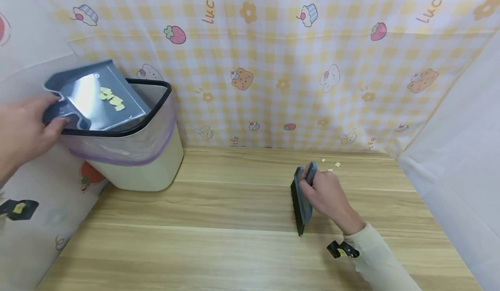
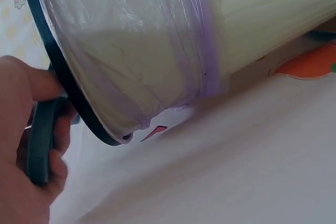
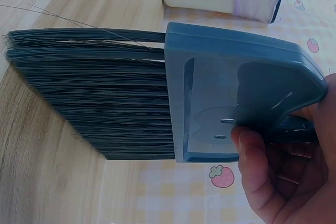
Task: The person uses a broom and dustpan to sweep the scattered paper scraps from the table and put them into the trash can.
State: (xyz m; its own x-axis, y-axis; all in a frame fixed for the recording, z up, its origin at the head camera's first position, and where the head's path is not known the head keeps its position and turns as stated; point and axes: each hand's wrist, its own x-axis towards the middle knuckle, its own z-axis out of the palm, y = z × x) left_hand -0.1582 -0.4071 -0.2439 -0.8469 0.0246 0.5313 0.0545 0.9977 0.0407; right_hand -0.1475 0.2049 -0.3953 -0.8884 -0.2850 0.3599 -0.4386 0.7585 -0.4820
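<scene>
Left hand (image 1: 27, 128) is wrapped round one dustpan (image 1: 83, 100), over one bin (image 1: 144, 176), far left; right hand (image 1: 330, 197) round one brush (image 1: 304, 200), right. Wood-grain tabletop (image 1: 234, 213) is backed by checked cloth (image 1: 269, 65). Three loose scraps (image 1: 337, 164) are seen far right.

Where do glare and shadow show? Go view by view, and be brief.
Head view: strong white glare on the dustpan; left wrist view: dimmer overall, glossy streaks on the bin liner, a broad soft shadow on the white sheet; right wrist view: a thin bright highlight on the brush, near its grip.
</scene>
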